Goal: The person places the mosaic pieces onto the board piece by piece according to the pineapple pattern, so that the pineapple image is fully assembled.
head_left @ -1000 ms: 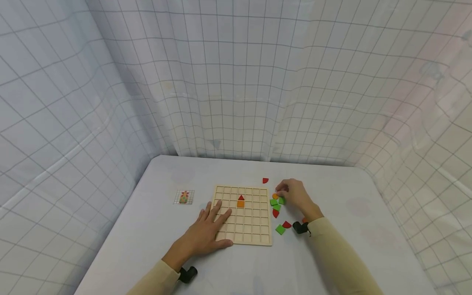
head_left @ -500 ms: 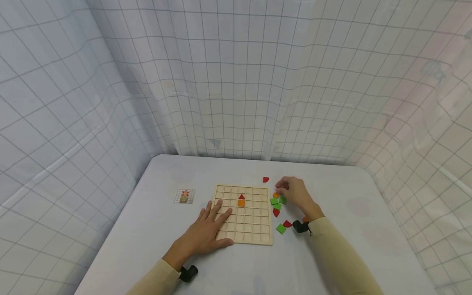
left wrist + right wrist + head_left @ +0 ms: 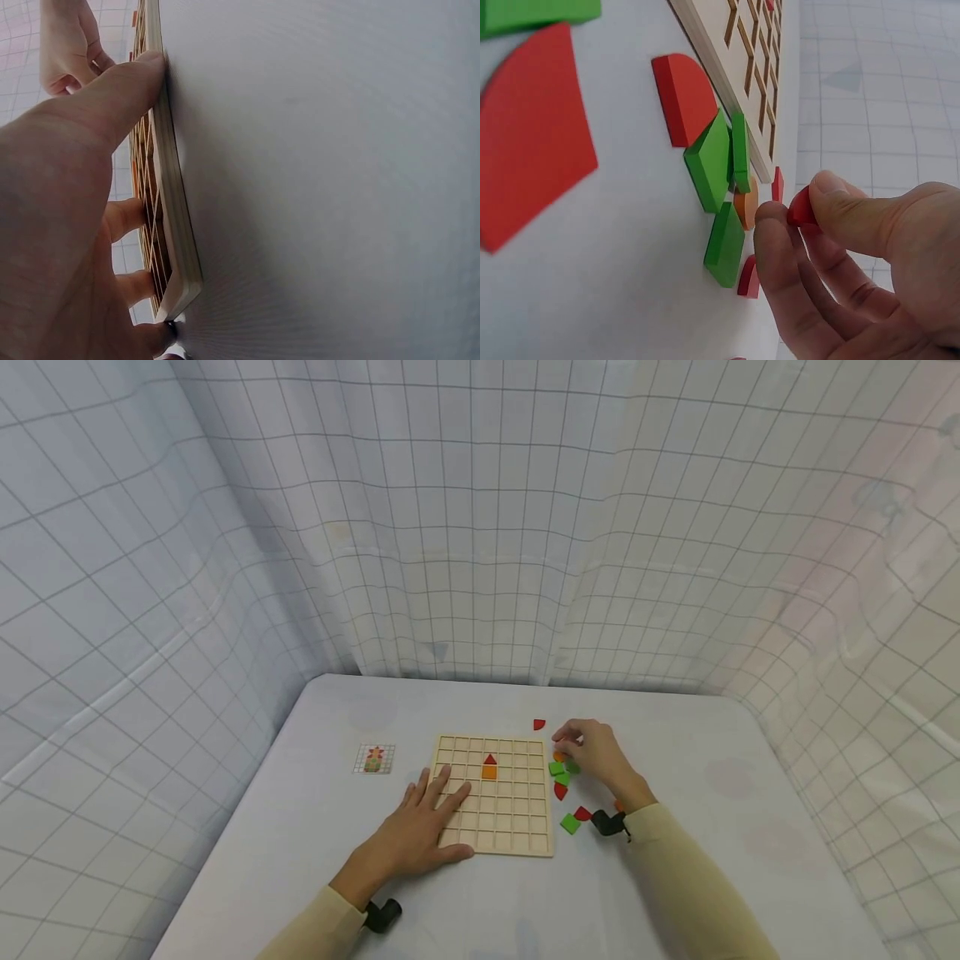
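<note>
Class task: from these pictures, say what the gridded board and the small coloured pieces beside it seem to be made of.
Gridded board: probably pale, unpainted wood; layered edge in the left wrist view hints at plywood. Coloured pieces: thick, flat, evenly matt red, green, orange; likely painted wood, possibly plastic.

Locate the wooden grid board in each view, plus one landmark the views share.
Head: wooden grid board lies mid-table, left hand resting flat on its near-left corner.
Left wrist: the board's edge runs up the frame's left side, thumb against it.
Right wrist: only its edge and cells show, top centre, beyond the loose pieces.
Shared landmark: the board's pale wooden edge.
</note>
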### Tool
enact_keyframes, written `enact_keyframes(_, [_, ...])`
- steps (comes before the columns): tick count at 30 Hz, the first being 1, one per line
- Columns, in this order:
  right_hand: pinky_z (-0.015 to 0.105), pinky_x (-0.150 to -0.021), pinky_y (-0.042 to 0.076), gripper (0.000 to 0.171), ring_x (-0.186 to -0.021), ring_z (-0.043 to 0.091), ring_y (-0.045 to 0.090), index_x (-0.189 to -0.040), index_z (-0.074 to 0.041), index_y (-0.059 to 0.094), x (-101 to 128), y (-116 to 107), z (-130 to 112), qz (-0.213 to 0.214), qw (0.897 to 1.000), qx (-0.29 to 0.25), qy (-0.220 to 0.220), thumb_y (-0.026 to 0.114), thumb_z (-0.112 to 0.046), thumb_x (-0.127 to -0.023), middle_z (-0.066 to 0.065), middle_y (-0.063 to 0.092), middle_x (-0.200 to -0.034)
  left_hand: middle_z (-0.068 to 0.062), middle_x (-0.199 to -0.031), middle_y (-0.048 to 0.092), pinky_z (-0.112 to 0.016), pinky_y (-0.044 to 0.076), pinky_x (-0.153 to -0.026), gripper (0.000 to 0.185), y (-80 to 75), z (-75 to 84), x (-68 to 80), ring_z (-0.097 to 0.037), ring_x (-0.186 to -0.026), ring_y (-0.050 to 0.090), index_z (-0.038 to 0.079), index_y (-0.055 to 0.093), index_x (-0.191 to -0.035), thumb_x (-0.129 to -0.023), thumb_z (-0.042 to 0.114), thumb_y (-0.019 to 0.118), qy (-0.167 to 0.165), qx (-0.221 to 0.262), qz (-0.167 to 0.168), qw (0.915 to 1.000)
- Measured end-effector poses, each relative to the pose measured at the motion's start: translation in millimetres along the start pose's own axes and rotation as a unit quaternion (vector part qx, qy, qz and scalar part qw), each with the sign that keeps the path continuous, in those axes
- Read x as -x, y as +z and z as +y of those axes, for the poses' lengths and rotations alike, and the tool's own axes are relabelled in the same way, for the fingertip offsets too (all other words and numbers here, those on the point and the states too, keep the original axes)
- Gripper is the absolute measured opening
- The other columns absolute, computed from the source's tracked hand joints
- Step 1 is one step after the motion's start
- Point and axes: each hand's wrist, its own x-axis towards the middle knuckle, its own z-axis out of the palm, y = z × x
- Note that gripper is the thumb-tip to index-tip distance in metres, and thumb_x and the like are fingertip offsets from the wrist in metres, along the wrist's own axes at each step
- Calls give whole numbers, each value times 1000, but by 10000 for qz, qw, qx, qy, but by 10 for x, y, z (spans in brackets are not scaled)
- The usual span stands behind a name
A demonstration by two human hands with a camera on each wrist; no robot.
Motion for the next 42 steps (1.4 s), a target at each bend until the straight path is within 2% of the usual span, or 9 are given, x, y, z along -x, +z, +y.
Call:
enact_keyframes(5, [39,-92,65,10,-102,24,72,-117,-11,89,37,-1,-64,-137,9998,-152,0,83,-12,-109,6,88,-115,-29,-194,16,-81,27,-140,104,-4,6,-7,-65,-178,15,15,36,-184,-105,71,76,0,-9,0,10000])
enact_keyframes(11, [33,-88,63,15,-101,24,73,-122,-7,89,71,11,-115,-329,9984,-452,-49,83,-9,-109,9,87,-118,-29,-194,16,-81,27,-140,105,2,4,-17,-65,-178,15,15,38,-184,-104,71,77,20,9,4,10000])
enact_keyframes(16, [42,-96,68,22,-105,27,78,-129,-5,84,98,41,-143,-301,9980,-557,-63,85,-8,-106,11,85,-119,-29,-195,15,-80,26,-141,104,6,-10,-21,-64,-178,14,16,36,-185,-105,71,76,-9,-37,-20,10000])
enact_keyframes(20, [47,-101,70,21,-106,26,81,-126,-5,83,108,70,-157,-318,9974,-648,-60,87,-10,-106,9,85,-117,-29,-195,15,-81,26,-140,104,6,-11,-18,-65,-178,14,16,36,-185,-105,71,76,-9,-21,-30,10000])
enact_keyframes(24, [40,-96,71,17,-103,22,81,-121,-8,86,104,100,-162,-393,9970,-653,-125,88,-13,-105,6,86,-114,-29,-194,16,-82,27,-139,105,0,-2,-13,-65,-178,15,16,37,-184,-105,71,77,9,14,-13,10000])
enact_keyframes(29, [32,-87,70,15,-99,18,81,-119,-12,91,108,147,-200,-461,9960,-718,-252,90,-14,-104,5,88,-118,-29,-194,15,-82,27,-139,104,-11,13,-14,-66,-178,15,16,36,-184,-105,71,76,12,15,-14,10000])
enact_keyframes(37, [29,-84,66,9,-93,14,78,-109,-15,88,133,293,-354,-484,9948,-880,-184,93,-17,-101,0,85,-104,-28,-195,14,-81,26,-140,104,-16,13,-16,-64,-178,13,17,36,-185,-105,71,76,-26,62,-40,10000])
enact_keyframes(42, [27,-77,64,6,-88,13,76,-101,-16,89,151,392,-434,-659,9920,-1077,-45,93,-20,-102,-2,85,-102,-27,-195,15,-80,25,-141,102,-3,11,-16,-63,-179,13,18,37,-185,-106,70,76,-56,70,-35,10000])
